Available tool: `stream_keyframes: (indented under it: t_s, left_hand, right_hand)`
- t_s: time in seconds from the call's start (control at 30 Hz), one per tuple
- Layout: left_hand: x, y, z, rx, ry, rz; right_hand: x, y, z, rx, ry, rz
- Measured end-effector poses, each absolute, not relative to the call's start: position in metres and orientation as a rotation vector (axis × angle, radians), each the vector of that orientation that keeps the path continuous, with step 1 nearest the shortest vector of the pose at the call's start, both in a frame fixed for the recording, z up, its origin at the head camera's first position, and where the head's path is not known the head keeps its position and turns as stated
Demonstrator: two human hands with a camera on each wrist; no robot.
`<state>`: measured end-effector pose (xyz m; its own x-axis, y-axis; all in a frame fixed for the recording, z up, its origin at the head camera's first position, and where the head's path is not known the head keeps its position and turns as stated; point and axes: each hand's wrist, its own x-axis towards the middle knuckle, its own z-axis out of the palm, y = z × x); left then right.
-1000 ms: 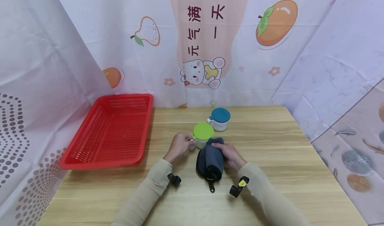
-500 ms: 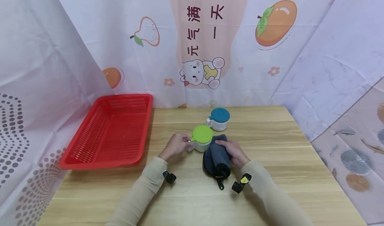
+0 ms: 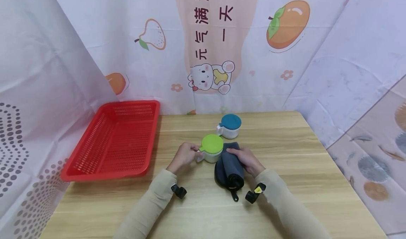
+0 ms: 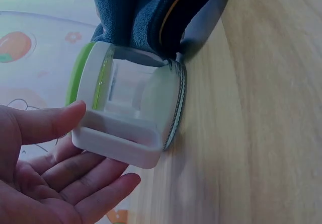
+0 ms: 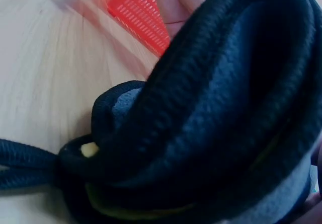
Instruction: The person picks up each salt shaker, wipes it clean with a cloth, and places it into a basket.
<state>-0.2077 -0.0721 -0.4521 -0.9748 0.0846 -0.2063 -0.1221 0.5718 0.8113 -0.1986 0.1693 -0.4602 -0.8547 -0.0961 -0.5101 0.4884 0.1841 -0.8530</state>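
Note:
A clear-bodied seasoning jar with a green lid (image 3: 212,143) stands on the table in the head view. My left hand (image 3: 185,155) is at its left, thumb and fingers pinching the white handle (image 4: 115,146). My right hand (image 3: 247,158) grips a folded dark grey cloth (image 3: 233,166) from the right. The cloth has black edging and a hanging loop (image 3: 234,196) that points toward me. Its fuzzy folds (image 5: 201,113) fill much of the right wrist view. In the left wrist view the cloth lies against the far side of the jar, covering part of its body.
Behind the green-lidded jar stands a similar one with a blue lid (image 3: 231,122). A red plastic basket (image 3: 151,151) sits at the table's left side. Printed curtain cloth (image 3: 152,73) hangs along the back edge of the wooden table (image 3: 285,151).
The green-lidded jar has come slightly toward me, the left hand staying at its handle. Right hand and cloth have shifted a little to the right, and the cloth's loop has swung with them.

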Motion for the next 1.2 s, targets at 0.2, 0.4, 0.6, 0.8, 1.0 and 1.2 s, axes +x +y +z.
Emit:
stream_keyframes:
  t_s: [0.2, 0.4, 0.6, 0.8, 1.0, 1.2]
  left_hand:
    - [-0.205, -0.073, -0.454, 0.008, 2.538, 1.430]
    - [-0.204, -0.075, -0.457, 0.031, 2.555, 1.429]
    - [-0.203, -0.076, -0.458, 0.026, 2.528, 1.452]
    - [-0.200, -0.076, -0.454, 0.053, 2.524, 1.457]
    - [-0.199, -0.077, -0.451, 0.092, 2.525, 1.472]
    - [-0.199, -0.073, -0.452, 0.114, 2.509, 1.463]
  right_hand:
    - [-0.195, 0.165, -0.461, 0.395, 2.056, -1.710]
    - [-0.190, 0.160, -0.461, 0.321, 2.078, -1.675]
    - [-0.187, 0.157, -0.461, 0.352, 2.070, -1.696]
    - [-0.181, 0.151, -0.463, 0.346, 2.074, -1.718]
    - [-0.173, 0.137, -0.463, 0.263, 2.119, -1.664]
    - [-0.164, 0.117, -0.461, 0.212, 2.060, -1.644]
